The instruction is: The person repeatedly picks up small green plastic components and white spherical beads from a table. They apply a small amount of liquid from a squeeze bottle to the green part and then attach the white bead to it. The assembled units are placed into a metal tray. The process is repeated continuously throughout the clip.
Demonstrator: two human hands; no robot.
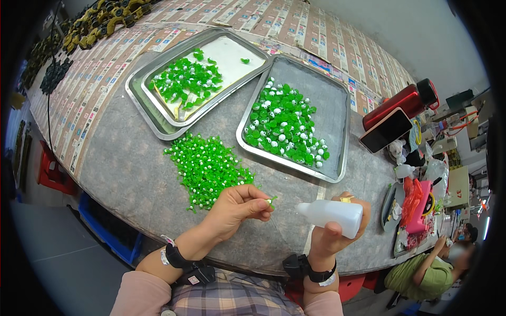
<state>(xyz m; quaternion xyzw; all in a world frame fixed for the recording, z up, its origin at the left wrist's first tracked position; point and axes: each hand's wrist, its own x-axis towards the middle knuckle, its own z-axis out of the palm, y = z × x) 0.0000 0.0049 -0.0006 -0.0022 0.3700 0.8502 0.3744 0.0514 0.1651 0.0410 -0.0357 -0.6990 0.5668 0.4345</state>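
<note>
Plaid garment (232, 301), 6 o'clock | left hand (232, 213) pinching green-and-white plastic piece (270, 201), 5 o'clock | right hand (325, 245) wrapped round translucent squeeze bottle (332, 214), 4 o'clock, nozzle toward 9 | risk: overhard squeeze might flood piece; slack pinch might drop it

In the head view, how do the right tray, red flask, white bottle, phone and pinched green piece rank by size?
1. Right tray
2. Red flask and white bottle: unsure, the bottle seems nearer
3. Phone
4. Green piece

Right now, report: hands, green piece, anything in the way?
Left hand pinching green piece. Right hand gripping white bottle. Nozzle toward piece, not touching; nothing between.
</note>
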